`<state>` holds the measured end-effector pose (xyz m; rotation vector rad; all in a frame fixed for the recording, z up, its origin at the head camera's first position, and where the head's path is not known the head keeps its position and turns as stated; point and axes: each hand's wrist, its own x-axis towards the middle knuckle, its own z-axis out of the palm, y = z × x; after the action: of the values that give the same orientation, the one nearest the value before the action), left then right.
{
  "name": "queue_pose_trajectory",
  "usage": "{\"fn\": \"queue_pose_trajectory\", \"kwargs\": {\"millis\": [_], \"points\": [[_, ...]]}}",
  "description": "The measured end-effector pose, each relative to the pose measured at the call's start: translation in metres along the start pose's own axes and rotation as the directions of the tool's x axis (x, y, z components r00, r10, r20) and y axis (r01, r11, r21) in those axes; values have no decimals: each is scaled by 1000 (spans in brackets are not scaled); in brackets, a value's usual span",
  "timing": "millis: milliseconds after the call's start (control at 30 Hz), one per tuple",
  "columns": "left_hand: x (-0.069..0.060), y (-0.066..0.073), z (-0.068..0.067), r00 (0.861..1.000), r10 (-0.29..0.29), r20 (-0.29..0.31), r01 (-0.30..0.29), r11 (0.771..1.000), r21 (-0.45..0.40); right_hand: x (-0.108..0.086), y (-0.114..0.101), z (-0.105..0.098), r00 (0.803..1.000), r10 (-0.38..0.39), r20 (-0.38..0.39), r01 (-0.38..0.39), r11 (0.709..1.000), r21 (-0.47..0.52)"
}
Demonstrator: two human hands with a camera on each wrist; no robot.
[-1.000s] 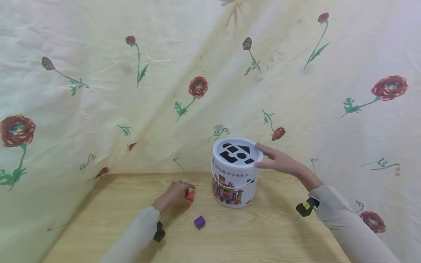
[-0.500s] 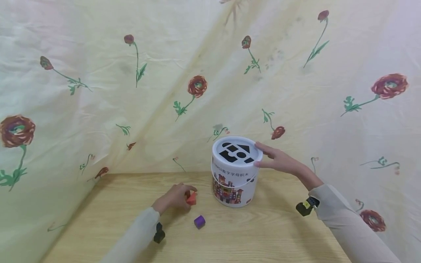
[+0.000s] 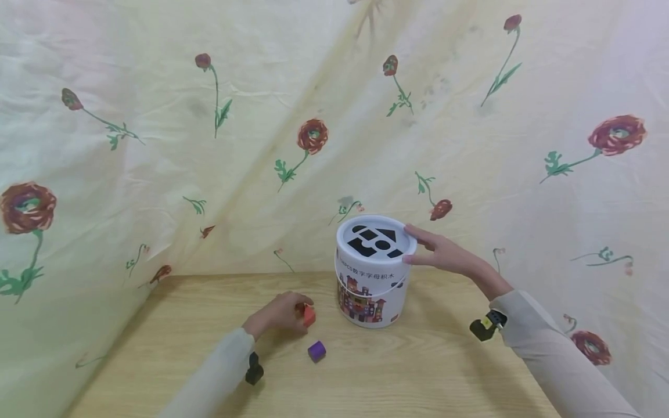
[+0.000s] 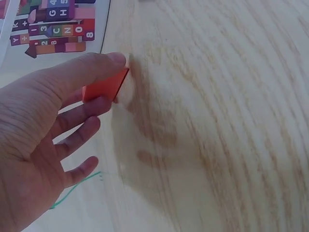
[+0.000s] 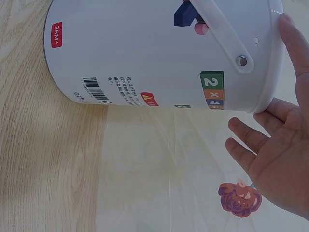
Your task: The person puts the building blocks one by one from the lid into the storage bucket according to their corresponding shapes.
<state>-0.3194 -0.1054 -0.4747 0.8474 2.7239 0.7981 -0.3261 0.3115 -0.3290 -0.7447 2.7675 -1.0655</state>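
Note:
My left hand (image 3: 279, 312) pinches a red triangular block (image 3: 309, 316) between thumb and index finger, low over the wooden table. In the left wrist view the red block (image 4: 104, 90) shows its slanted edge, and the other fingers are bent loosely behind it. Just right of that hand stands a white lidded bucket (image 3: 372, 290) with black shape cutouts pictured or cut in its top. My right hand (image 3: 444, 253) rests against the bucket's right rim, thumb and fingers spread. In the right wrist view, thumb and index finger touch the lid edge (image 5: 270, 63). A purple cylinder block (image 3: 316, 351) lies nearer me.
The light wooden table (image 3: 397, 377) ends at a flowered cloth (image 3: 251, 232) hanging behind and at the sides. The bucket's thin white handle (image 3: 368, 295) hangs down across its printed front.
My left hand has turned the red block slightly and moved it a little to the right and down. The right hand keeps its place on the bucket; the purple block has not moved.

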Motion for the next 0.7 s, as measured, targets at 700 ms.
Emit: {"fn": "queue_pose_trajectory", "kwargs": {"millis": [700], "points": [[-1,1,3,997,17,-78,-11,997,76,0,-1,0,1000,21,3,-21,1000,3]]}}
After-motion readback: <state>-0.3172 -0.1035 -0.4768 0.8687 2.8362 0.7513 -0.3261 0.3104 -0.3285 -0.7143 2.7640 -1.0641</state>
